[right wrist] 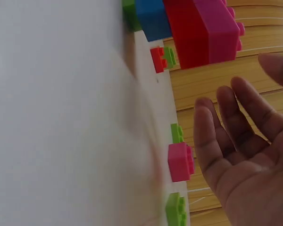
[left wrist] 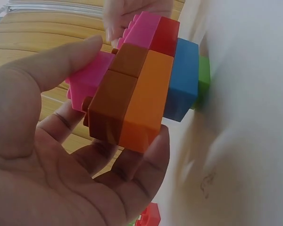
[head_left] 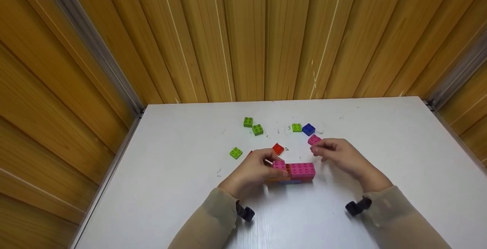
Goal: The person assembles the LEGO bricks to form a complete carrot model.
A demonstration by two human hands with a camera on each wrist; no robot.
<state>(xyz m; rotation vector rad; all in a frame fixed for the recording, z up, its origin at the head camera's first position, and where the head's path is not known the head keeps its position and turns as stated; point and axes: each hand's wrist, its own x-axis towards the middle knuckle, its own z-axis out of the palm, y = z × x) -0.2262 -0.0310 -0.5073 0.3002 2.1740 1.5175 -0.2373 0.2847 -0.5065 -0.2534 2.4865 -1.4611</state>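
Walls (head_left: 266, 40) of wood-look planks fill most of what my head feed sends me, rising behind and beside a white table (head_left: 152, 195). Two beige sleeves (head_left: 205, 222) reach in from the near edge, and from them the person's hands extend over the middle of the table.

I read the left hand (head_left: 253, 171) as grasping: thumb on one side, fingers curled round the other, it grips the left end of a block assembly (head_left: 302, 171). The right hand (head_left: 344, 157) looks released to me, its fingers loosely bent and apart from the thumb in the right wrist view.

The assembly sits in front of the hands' gap, near the table's centre. On the left wrist feed I make out pink and brown pieces above orange and red, then blue, with green lowest; whether that green touches the table I cannot tell.

A black device (head_left: 245, 211) is at each wrist. Among the small bricks, a pink brick (head_left: 314, 140) lies just beside the right fingertips, contact unclear to me. Beyond it I see a blue brick (head_left: 308, 129) beside a green brick (head_left: 296, 127). Three more green bricks (head_left: 257, 129) lie farther left, and a red brick (head_left: 278, 149) lies just beyond the left hand.
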